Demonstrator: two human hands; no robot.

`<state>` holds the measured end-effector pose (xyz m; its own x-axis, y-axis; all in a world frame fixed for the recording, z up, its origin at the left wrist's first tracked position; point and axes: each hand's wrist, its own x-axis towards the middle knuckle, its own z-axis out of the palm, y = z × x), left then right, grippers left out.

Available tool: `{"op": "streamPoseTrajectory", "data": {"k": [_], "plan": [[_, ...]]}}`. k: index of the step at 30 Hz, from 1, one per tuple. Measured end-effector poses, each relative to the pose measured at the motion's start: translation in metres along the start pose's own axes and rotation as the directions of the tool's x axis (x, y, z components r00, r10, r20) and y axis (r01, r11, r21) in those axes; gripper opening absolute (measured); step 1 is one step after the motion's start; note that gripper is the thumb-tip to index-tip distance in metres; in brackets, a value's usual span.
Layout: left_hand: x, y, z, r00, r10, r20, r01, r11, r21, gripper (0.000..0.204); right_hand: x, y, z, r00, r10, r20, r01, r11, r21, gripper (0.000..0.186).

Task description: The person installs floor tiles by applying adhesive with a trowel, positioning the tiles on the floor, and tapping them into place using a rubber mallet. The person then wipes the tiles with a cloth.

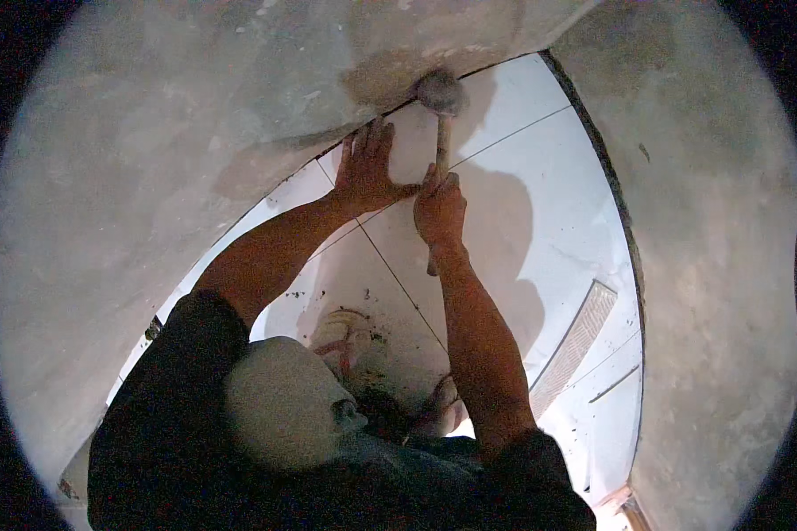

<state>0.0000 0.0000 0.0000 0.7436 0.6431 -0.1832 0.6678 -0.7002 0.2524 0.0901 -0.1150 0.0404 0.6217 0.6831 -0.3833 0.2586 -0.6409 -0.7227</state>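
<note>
My left hand (367, 168) lies with fingers spread on a white floor tile (412, 146), close to the wall's foot. Beside it, my right hand (440, 208) is wrapped round the wooden handle of a mallet (440, 93). The mallet's dark, rounded head is over the tile's far edge, near the wall; whether it touches the tile I cannot tell. Thin dark joints cross the floor around both hands. My arms' shadows fall on the tiles to the right.
Bare plaster walls (708, 221) rise on both sides and meet at the far corner. A narrow ribbed strip (576, 350) lies at the right, near a thin dark stick (613, 385). A sandalled foot (341, 332) and dark crumbs show below my hands. A pale rounded shape (288, 403) fills the lower middle.
</note>
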Motion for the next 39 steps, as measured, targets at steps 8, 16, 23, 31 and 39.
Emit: {"op": "streamPoseTrajectory", "data": {"k": [8,16,23,31,39], "plan": [[0.007,0.003,-0.007,0.999,0.054,-0.005,-0.054,0.999,0.002,0.114,-0.010,0.025,-0.031,0.974,-0.227,0.023,0.224,0.938,-0.266,0.027],[-0.012,0.026,0.026,0.977,0.161,-0.141,-0.158,0.987,0.031,0.090,-0.139,0.153,-0.246,0.999,-0.002,-0.039,-0.026,0.725,-0.689,0.024],[0.019,0.130,0.037,0.585,0.808,0.073,-0.788,0.587,-0.186,0.079,-0.357,0.329,-0.273,0.629,0.351,-0.694,-0.717,0.608,-0.342,0.040],[0.135,0.123,0.035,0.941,0.332,-0.071,-0.323,0.940,0.115,0.079,-0.407,0.440,-0.260,0.300,0.551,-0.779,-0.857,0.514,0.034,0.045],[0.165,0.253,0.061,0.956,0.261,-0.136,-0.251,0.964,0.086,0.081,-0.358,0.422,-0.230,0.418,-0.047,-0.907,-0.769,0.513,-0.381,0.053]]}}
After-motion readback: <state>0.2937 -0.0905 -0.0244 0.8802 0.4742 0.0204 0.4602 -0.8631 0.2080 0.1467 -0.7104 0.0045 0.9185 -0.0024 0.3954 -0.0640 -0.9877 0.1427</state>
